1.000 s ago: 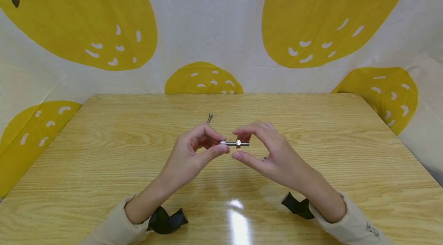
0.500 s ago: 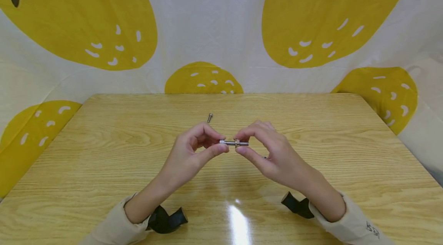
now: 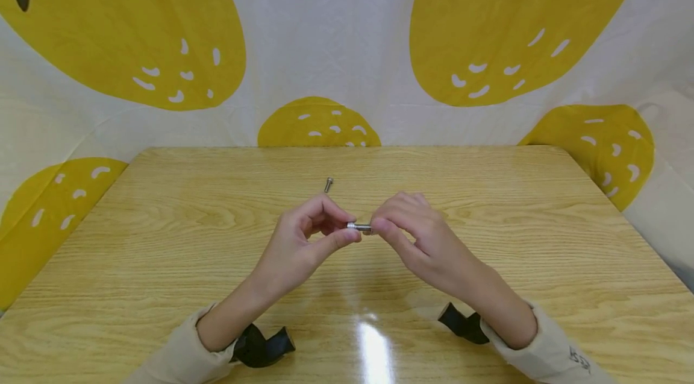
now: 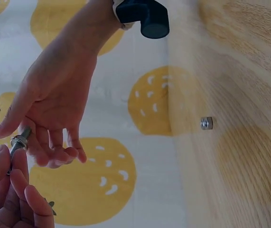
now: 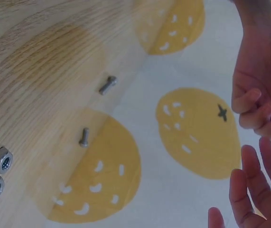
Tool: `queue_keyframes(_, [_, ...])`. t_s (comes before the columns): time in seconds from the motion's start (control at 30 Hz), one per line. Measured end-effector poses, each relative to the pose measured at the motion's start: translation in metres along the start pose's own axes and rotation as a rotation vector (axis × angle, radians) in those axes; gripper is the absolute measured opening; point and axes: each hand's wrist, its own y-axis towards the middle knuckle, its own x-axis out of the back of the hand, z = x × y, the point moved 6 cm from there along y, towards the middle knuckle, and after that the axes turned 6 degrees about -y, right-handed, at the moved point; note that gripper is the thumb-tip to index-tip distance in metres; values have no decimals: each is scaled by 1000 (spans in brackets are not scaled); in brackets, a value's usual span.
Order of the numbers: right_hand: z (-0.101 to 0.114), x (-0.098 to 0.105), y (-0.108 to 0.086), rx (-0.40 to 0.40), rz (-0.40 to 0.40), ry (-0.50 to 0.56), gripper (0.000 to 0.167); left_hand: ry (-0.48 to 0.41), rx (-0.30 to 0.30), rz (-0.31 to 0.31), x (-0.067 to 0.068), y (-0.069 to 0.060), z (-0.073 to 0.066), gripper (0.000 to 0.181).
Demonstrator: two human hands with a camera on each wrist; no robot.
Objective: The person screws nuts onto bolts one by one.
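My left hand [image 3: 295,245] pinches the head of a silver bolt [image 3: 364,228] between thumb and fingertips, holding it level above the table. My right hand [image 3: 420,233] has thumb and index finger closed over the bolt's far end, and they cover the nut in the head view. The left wrist view shows this nut [image 4: 19,141] threaded partway along the shank, the right hand's thumb and fingers around it. In the right wrist view the bolt is mostly cut off at the edge.
On the wooden table [image 3: 217,239] lies a bolt [image 3: 328,184] beyond the hands. The right wrist view shows two loose bolts, a longer bolt [image 5: 107,84] and a shorter bolt [image 5: 84,137], plus two hex nuts [image 5: 2,159]. A fruit-patterned cloth [image 3: 325,40] hangs behind.
The right thumb and index finger, apart around the nut a second ago, have closed on it and rolled over, hiding the nut and bolt tip. The left hand has barely moved.
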Motion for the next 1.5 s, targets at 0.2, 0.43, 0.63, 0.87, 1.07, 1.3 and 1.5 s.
queue_keyframes(0.2, [2, 3, -1, -62, 50, 0, 30, 17, 3, -11, 1, 0, 0, 13])
queue_keyframes(0.43, [5, 6, 1, 33, 2, 3, 19, 13, 15, -9, 1, 0, 0, 13])
queue_keyframes(0.63, [5, 7, 0, 57, -33, -6, 17, 8, 15, 20, 2, 0, 1, 13])
queue_keyframes(0.87, [3, 4, 0, 58, -38, 5, 14, 10, -25, 35, 0, 0, -2, 11])
queue_keyframes(1.07, [-2, 3, -1, 2, 10, -37, 21, 33, -47, 44, -3, 0, -3, 10])
queue_keyframes(1.3, [-1, 7, -1, -46, 55, 3, 25, 42, -10, 16, 0, -1, -2, 12])
queue_keyframes(1.5, [4, 8, 0, 57, -8, -10, 18, 26, -1, 13, 1, 0, -2, 12])
